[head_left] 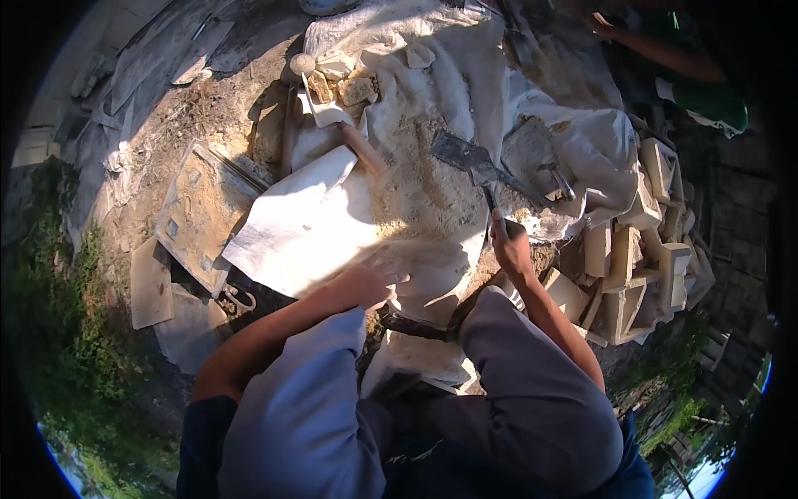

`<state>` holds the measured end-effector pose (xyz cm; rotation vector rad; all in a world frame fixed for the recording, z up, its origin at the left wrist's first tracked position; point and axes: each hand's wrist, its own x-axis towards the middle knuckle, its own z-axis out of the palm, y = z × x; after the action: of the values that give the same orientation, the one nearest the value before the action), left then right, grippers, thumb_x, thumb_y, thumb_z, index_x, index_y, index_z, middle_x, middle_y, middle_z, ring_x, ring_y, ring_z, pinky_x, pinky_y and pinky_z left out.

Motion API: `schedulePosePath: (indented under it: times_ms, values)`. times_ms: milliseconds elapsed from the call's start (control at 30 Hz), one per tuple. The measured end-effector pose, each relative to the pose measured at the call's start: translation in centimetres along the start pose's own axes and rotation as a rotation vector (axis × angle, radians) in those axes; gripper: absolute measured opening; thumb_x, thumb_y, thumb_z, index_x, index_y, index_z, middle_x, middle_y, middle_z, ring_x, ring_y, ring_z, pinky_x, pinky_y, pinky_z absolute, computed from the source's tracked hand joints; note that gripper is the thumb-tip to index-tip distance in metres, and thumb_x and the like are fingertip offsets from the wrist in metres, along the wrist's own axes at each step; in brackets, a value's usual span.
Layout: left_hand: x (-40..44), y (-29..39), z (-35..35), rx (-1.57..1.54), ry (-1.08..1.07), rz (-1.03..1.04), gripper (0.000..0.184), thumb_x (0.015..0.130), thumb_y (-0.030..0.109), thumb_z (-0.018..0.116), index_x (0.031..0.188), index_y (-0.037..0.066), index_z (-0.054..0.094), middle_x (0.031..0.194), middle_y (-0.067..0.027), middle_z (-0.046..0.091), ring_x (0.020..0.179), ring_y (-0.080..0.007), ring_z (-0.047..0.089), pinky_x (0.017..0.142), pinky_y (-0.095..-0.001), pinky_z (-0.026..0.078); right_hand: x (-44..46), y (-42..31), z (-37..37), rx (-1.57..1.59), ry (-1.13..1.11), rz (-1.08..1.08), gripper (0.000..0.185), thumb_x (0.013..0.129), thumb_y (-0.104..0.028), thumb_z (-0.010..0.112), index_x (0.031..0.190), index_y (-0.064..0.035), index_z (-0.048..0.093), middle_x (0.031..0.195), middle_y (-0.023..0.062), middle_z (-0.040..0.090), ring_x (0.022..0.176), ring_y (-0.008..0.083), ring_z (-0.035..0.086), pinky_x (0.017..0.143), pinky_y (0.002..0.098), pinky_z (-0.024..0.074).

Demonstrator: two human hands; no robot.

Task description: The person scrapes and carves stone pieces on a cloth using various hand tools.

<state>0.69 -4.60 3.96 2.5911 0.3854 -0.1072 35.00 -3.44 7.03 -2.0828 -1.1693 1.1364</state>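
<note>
The right hand (511,249) grips a trowel (482,172) right of centre; a level blade would suit. The left hand's (374,284) grip, lower centre, is unclear.

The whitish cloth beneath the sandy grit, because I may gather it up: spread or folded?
Spread, though creased: the whitish cloth lies out over the ground, with sandy grit scattered across its middle.
</note>
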Motion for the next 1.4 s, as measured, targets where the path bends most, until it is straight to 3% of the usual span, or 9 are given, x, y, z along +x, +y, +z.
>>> schedulePosePath:
  times_ms: [100, 167, 267, 367, 533, 667, 1100, 1267, 1400]
  values:
    - [-0.4, 0.0, -0.8, -0.008, 0.102, 0.004, 0.03, 0.091, 0.021, 0.06, 0.118, 0.009, 0.066, 0.125, -0.0083, 0.065, 0.133, -0.0283, 0.05, 0.113, -0.0503, 0.035, 0.7, 0.6, -1.2, 0.041, 0.057, 0.048, 0.062, 0.102, -0.049, 0.053, 0.066, 0.001, 0.053, 0.055, 0.0064, 0.046, 0.055, 0.0156, 0.042, 0.053, 0.0371, 0.036]
    - [-0.7, 0.5, -4.5, -0.274, -0.023, -0.266, 0.025, 0.089, 0.013, 0.06, 0.112, 0.005, 0.063, 0.121, -0.0156, 0.065, 0.127, -0.0313, 0.053, 0.099, -0.0425, 0.044, 1.3, 0.9, -2.2, 0.052, 0.088, 0.076, 0.061, 0.103, -0.052, 0.052, 0.063, -0.0046, 0.05, 0.055, 0.0004, 0.045, 0.052, 0.0124, 0.041, 0.05, 0.0332, 0.0328]
    - [-2.0, 0.4, -6.3, -0.313, 0.308, -0.423, 0.023, 0.093, 0.014, 0.06, 0.113, 0.003, 0.06, 0.108, -0.0218, 0.067, 0.109, -0.0362, 0.063, 0.084, -0.0451, 0.05, 1.5, -0.1, -3.9, 0.078, 0.117, 0.051, 0.062, 0.102, -0.051, 0.053, 0.064, -0.0028, 0.051, 0.056, 0.0019, 0.045, 0.054, 0.0131, 0.04, 0.052, 0.0342, 0.034]
    - [-1.3, -1.2, -7.4, -0.498, 0.331, -0.694, 0.029, 0.094, 0.016, 0.064, 0.116, -0.001, 0.056, 0.096, -0.0242, 0.068, 0.09, -0.0412, 0.068, 0.073, -0.0475, 0.052, 1.6, -1.0, -4.9, 0.082, 0.127, 0.051, 0.061, 0.103, -0.048, 0.052, 0.066, 0.0002, 0.052, 0.058, 0.0043, 0.047, 0.056, 0.0144, 0.041, 0.054, 0.036, 0.0368]
    - [-0.5, -2.3, -9.6, -0.403, 0.649, -0.412, 0.027, 0.081, 0.004, 0.072, 0.104, -0.006, 0.062, 0.085, -0.0227, 0.07, 0.08, -0.0415, 0.07, 0.07, -0.0412, 0.055, 1.7, -2.0, -6.1, 0.089, 0.166, -0.033, 0.06, 0.105, -0.047, 0.05, 0.064, -0.0024, 0.051, 0.057, 0.002, 0.045, 0.055, 0.0131, 0.042, 0.054, 0.0343, 0.0359]
    - [-0.8, -1.7, -11.9, -0.41, 0.76, -0.563, 0.032, 0.074, -0.005, 0.064, 0.105, -0.007, 0.063, 0.084, -0.0252, 0.068, 0.079, -0.0426, 0.069, 0.069, -0.0429, 0.055, 2.0, -1.6, -6.5, 0.149, 0.159, -0.007, 0.061, 0.104, -0.048, 0.05, 0.063, -0.0026, 0.05, 0.057, 0.0016, 0.045, 0.055, 0.0132, 0.041, 0.053, 0.0338, 0.0349]
    - [-0.6, -1.4, -15.5, -0.415, 0.784, -0.444, 0.033, 0.066, -0.008, 0.057, 0.098, -0.004, 0.062, 0.074, -0.0259, 0.063, 0.071, -0.0464, 0.064, 0.062, -0.0441, 0.051, 1.6, -1.3, -6.9, 0.129, 0.162, -0.012, 0.061, 0.104, -0.049, 0.05, 0.065, -0.0017, 0.047, 0.058, 0.001, 0.044, 0.056, 0.0133, 0.04, 0.054, 0.0341, 0.0338]
    - [-1.1, -1.0, -10.8, -0.328, 0.437, -0.318, 0.041, 0.066, -0.002, 0.068, 0.107, -0.001, 0.064, 0.072, -0.0237, 0.064, 0.07, -0.0427, 0.066, 0.062, -0.0443, 0.052, 1.3, -1.4, -7.0, 0.153, 0.14, -0.06, 0.049, 0.104, -0.041, 0.054, 0.086, 0.0024, 0.067, 0.059, 0.0015, 0.042, 0.057, 0.0118, 0.039, 0.053, 0.0337, 0.0334]
    - [-1.2, 0.3, -7.7, -0.418, 0.289, -0.266, 0.042, 0.076, 0.013, 0.073, 0.116, 0.002, 0.065, 0.077, -0.0211, 0.067, 0.073, -0.0391, 0.068, 0.068, -0.0457, 0.054, 0.9, -2.1, -6.6, 0.009, 0.16, -0.159, 0.038, 0.103, -0.035, 0.057, 0.101, 0.0014, 0.068, 0.062, 0.0041, 0.048, 0.059, 0.0127, 0.042, 0.054, 0.0342, 0.036]
